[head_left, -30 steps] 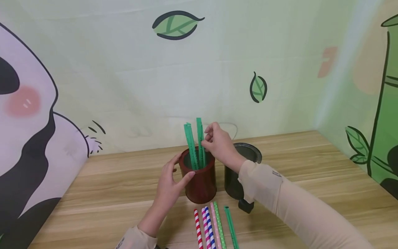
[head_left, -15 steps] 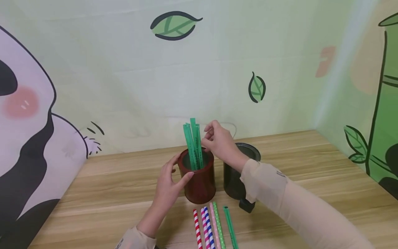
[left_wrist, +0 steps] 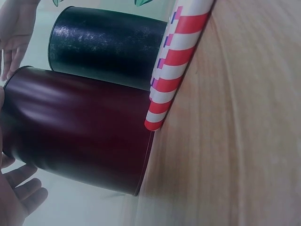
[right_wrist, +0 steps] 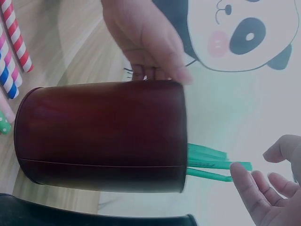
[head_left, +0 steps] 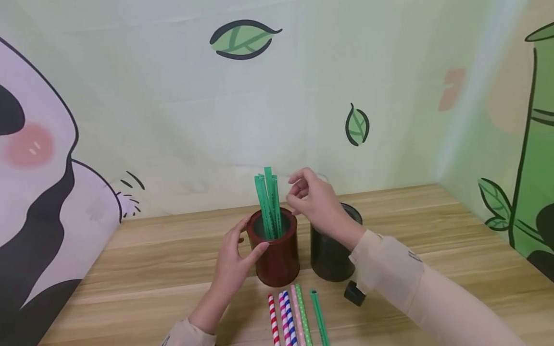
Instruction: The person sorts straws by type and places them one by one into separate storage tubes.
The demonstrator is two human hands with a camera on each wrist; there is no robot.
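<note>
A dark red cylindrical holder [head_left: 277,264] stands upright on the wooden table, with several slim green printed packets [head_left: 267,206] leaning together out of its top. My left hand [head_left: 233,254] grips the holder by its left side, thumb at the front of the rim and fingers around the back. Just right of the rim, my right hand [head_left: 318,204] hovers with loosely bent fingers and nothing between them. In the right wrist view, its thumb and fingers [right_wrist: 251,193] are spread apart close to the packets' tips [right_wrist: 242,165].
A black cylindrical holder [head_left: 330,259] stands right of the red one, partly behind my right wrist. In front lie striped and dotted paper straws [head_left: 287,317] and one green packet [head_left: 319,317]. A cartoon-printed backdrop [head_left: 195,120] rises behind the table.
My right hand let go of a green packet, which now leans left with the others in the red holder. The hand then drew back to the right; my left hand stayed on the holder.
</note>
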